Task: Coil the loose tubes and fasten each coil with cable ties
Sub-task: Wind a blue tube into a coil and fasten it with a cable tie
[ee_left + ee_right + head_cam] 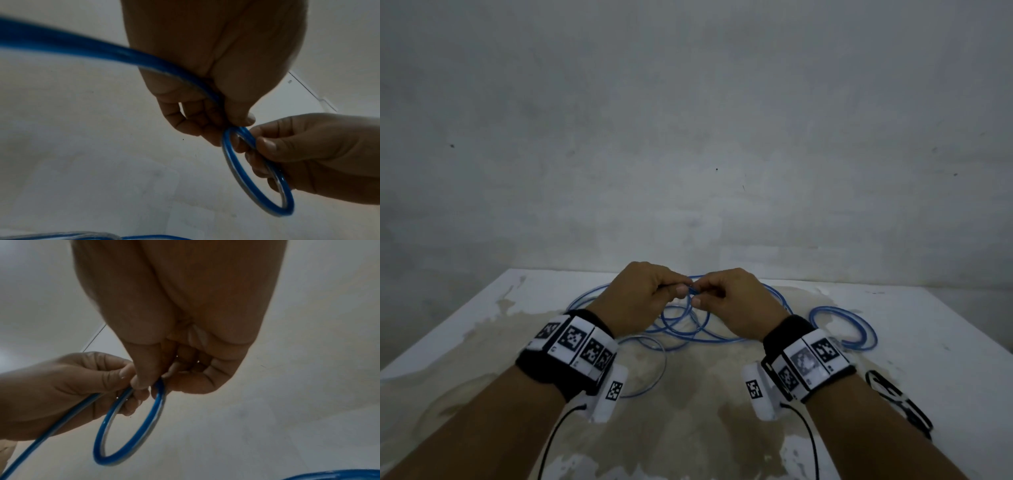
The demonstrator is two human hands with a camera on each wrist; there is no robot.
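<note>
Above the desk [893,342] near its far edge, the left hand [640,294] and right hand [736,301] both pinch the blue tube [242,170], bent into a small loop (wristband markers carry no readable writing). A finished coil [842,327] lies toward the right edge.

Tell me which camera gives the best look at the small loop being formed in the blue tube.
The right wrist view: the small loop hangs whole and unobstructed below the right hand, with the left hand gripping the tube beside it. The left wrist view shows the loop too, partly behind right-hand fingers. The head view hides it almost entirely behind both hands.
</note>
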